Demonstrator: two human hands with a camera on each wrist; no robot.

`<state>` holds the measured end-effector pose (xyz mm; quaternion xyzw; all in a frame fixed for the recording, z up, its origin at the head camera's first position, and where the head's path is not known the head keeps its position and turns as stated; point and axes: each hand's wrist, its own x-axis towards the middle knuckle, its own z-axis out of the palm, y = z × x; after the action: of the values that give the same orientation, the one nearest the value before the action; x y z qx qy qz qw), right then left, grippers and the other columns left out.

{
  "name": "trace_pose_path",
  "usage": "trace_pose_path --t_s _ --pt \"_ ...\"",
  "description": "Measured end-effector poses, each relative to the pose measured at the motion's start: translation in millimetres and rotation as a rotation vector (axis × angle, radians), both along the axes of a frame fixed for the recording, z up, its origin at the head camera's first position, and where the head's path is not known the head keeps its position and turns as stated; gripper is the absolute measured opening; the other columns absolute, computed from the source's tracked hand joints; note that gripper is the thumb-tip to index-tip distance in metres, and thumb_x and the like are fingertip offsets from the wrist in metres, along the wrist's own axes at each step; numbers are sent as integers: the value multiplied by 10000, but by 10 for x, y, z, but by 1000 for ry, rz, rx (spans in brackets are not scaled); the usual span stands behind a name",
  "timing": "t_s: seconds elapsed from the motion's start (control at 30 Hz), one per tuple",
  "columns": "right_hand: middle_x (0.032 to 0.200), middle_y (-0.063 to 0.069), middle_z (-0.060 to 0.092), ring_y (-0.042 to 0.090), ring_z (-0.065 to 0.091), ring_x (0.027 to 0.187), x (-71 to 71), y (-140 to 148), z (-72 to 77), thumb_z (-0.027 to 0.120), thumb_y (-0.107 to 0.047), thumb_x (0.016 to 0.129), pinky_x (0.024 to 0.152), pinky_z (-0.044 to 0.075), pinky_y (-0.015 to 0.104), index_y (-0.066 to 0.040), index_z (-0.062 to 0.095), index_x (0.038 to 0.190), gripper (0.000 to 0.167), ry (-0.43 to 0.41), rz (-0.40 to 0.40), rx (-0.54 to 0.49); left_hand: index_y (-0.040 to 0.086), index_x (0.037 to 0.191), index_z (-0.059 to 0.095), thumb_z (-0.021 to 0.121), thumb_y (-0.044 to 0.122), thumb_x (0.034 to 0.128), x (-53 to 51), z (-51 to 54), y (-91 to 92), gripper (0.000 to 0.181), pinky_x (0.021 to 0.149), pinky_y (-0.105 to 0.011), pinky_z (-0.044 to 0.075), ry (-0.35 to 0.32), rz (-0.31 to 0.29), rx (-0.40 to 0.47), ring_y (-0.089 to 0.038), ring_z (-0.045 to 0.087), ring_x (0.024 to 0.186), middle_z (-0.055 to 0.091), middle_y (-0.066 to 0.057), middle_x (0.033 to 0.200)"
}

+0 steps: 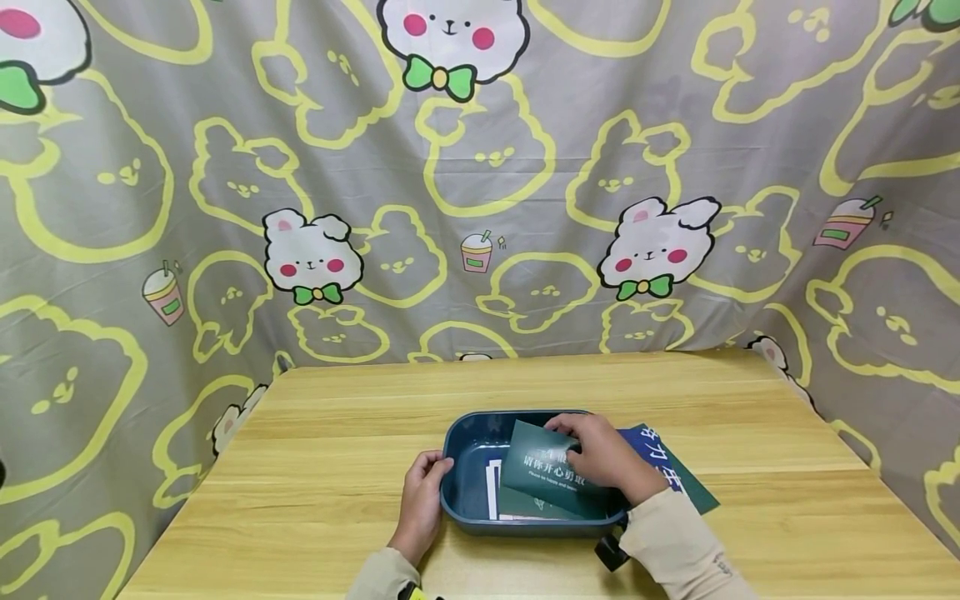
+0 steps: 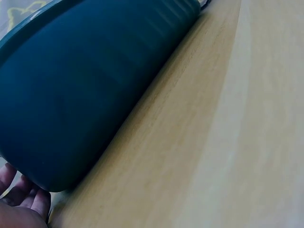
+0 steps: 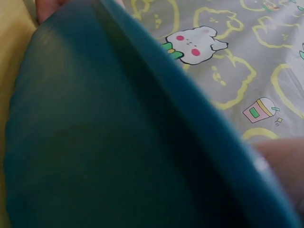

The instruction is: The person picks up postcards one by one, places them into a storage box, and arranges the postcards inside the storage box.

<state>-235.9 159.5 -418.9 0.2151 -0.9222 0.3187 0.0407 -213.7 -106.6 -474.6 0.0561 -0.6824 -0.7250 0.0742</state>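
A dark teal plastic basin stands on the wooden table. My left hand grips its left end, thumb at the rim and fingers along the outer wall; the left wrist view shows those fingers against the basin's corner. Over the basin's right half, my right hand holds a green card with white lettering, tilted above other cards inside. White-edged pieces show beneath it. In the right wrist view the basin wall hides most of that hand.
Right of the basin, a blue card with white characters overlaps a green one, partly behind my right hand. A black device sits by my right wrist. Patterned grey cloth hangs around the wooden table.
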Motion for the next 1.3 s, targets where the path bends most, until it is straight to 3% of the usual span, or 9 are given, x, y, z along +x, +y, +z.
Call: trace_pose_path --t_s 0.33,0.7,0.93,1.3 --pt "1121 32 665 292 569 1117 30 -66 -35 687 83 778 979 385 525 -178 706 1121 431 33 -35 164 -80 1022 548 552 69 923 -17 -4 6 179 797 -239 417 5 23 -6 -181 473 925 509 -96 991" --pt "1140 11 676 294 562 1146 39 -76 -42 692 85 766 978 373 527 -210 741 1099 447 57 -38 202 -67 1041 555 548 94 941 -2 5 6 190 795 -236 421 -3 13 -16 -177 473 933 514 -81 1004" --pt "1034 -5 689 279 589 1074 48 -69 -71 698 97 756 939 413 526 -186 764 946 348 136 -14 193 -61 1045 555 547 97 941 -4 -4 1 190 782 -228 432 -4 9 -5 -178 479 929 516 -87 1007" --pt "1010 -4 694 287 598 1041 47 -66 -94 685 132 738 914 440 529 -184 762 908 366 180 3 169 -78 1058 553 538 100 955 2 -1 -3 206 780 -234 435 0 1 -21 -188 485 938 522 -74 1000"
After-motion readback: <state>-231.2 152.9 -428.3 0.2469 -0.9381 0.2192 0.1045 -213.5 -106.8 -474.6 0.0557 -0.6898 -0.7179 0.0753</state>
